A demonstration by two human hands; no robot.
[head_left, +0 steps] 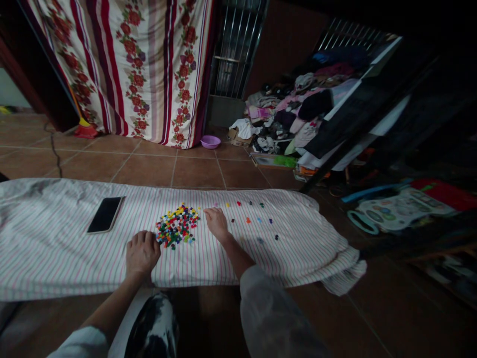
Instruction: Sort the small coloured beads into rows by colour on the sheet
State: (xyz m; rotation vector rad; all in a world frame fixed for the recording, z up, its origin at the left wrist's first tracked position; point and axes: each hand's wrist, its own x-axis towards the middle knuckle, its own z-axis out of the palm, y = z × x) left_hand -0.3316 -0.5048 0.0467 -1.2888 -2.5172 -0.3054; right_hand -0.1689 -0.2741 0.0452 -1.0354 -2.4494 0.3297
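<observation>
A pile of small multicoloured pieces lies on a striped cloth; their exact kind is too small to make out. My left hand rests at the pile's left edge, back up and fingers curled down, the tips hidden. Just right of the pile is my right hand, its fingers drawn together and pointing left, close to a single yellow piece. Anything between those fingers is too small to see. Further right lie small separate clusters, among them red, orange, and dark blue pieces.
A dark-screened phone lies on the cloth to the left. Beyond, on the tiled floor, are a purple basin, a red dustpan-like item and a heap of clothes. A floral curtain hangs behind.
</observation>
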